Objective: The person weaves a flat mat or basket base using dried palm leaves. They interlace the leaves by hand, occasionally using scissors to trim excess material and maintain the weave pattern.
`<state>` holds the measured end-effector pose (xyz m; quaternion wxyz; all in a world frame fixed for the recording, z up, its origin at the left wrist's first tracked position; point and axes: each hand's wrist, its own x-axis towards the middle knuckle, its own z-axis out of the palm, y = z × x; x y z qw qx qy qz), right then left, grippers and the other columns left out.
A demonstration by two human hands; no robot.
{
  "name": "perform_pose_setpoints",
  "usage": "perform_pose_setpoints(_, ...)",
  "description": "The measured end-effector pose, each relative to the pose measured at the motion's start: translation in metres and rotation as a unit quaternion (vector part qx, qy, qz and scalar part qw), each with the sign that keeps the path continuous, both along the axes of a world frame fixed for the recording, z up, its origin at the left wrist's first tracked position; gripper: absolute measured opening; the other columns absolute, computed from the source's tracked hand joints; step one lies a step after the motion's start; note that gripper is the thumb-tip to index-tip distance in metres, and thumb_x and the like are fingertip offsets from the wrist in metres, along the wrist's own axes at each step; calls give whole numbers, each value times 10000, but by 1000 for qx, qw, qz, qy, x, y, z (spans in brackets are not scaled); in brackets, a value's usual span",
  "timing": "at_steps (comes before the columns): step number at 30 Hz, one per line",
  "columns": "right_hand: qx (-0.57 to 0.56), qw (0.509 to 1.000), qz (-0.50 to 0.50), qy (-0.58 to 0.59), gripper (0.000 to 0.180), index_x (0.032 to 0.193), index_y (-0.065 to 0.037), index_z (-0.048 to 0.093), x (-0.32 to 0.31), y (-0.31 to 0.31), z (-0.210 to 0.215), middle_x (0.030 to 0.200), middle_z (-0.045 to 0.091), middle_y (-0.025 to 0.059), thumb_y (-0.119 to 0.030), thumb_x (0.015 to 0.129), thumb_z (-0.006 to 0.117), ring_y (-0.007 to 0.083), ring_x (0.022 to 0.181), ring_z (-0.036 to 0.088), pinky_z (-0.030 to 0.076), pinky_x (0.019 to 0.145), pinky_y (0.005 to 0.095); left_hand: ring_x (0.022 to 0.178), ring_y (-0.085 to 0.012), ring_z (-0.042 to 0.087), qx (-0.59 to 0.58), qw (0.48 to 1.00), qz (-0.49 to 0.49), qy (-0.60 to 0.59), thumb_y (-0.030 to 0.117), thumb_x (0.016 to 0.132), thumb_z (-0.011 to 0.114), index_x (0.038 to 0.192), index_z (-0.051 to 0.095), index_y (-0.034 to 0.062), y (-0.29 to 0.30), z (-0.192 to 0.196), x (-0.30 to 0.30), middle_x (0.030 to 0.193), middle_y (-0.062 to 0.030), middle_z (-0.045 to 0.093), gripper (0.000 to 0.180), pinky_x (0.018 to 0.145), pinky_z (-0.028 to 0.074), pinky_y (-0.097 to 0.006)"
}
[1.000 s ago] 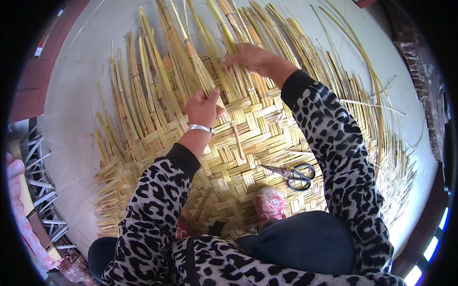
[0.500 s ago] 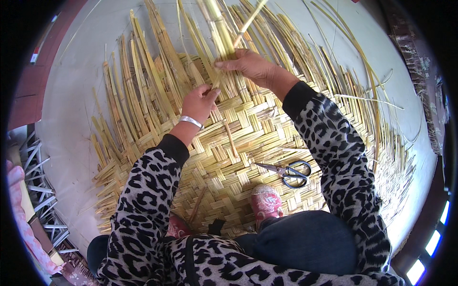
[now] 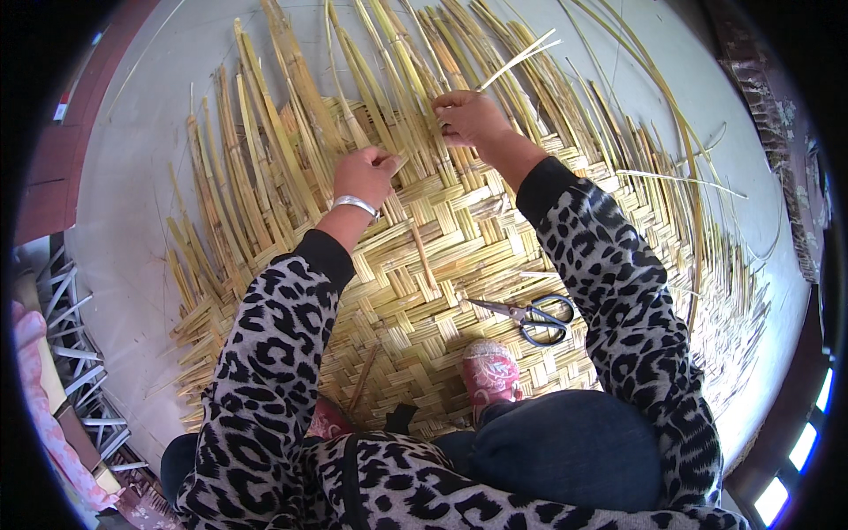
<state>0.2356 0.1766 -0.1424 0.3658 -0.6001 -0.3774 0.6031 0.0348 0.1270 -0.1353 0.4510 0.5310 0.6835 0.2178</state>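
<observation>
Under the dark-looped steel scissors [image 3: 519, 313] lies a flat yellow woven-cane mat [image 3: 477, 238], probably light, springy, splintery: grip near its weave; beyond the scissors, right hand [image 3: 473, 119] pinches a thin pale cane strip [image 3: 505, 71], left hand [image 3: 364, 174] curls, hold unclear

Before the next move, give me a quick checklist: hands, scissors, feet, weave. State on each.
1. Right hand has hold of the thin pale strips: ok, they stick out past it to the upper right.
2. Left hand has a firm pinch: cannot tell, what lies between finger and thumb is too small to read.
3. Scissors clear of both hands: ok, they lie on the woven mat, apart from either hand.
4. Feet off the mat: not ok, the right shoe is on it.
5. Mat free of loose pieces: not ok, a short brown strip lies across the weave.
</observation>
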Motion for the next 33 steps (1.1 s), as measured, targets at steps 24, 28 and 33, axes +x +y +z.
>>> perform_pose_setpoints(24,135,981,-76,-119,131,975,10,654,10,-81,2,787,690,103,-84,888,627,147,662,691,536,604,261,602,-119,640,-108,983,74,-129,126,838,705,1006,628,3,33,10,-3,752,-64,659,222,455,466,-247)
perform_pose_setpoints(28,119,985,-81,-93,137,981,8,652,11,-83,0,789,691,103,-91,889,628,149,661,695,532,603,262,539,-130,611,-38,996,38,-66,140,838,715,833,630,13,27,10,-6,660,-48,621,153,459,453,-260)
perform_pose_setpoints(33,126,982,-66,-128,153,984,4,652,14,-82,-4,787,690,91,-112,884,641,157,669,704,534,604,267,543,-162,653,15,1000,16,17,121,827,706,866,627,-35,22,3,-8,707,-86,666,179,509,506,-296)
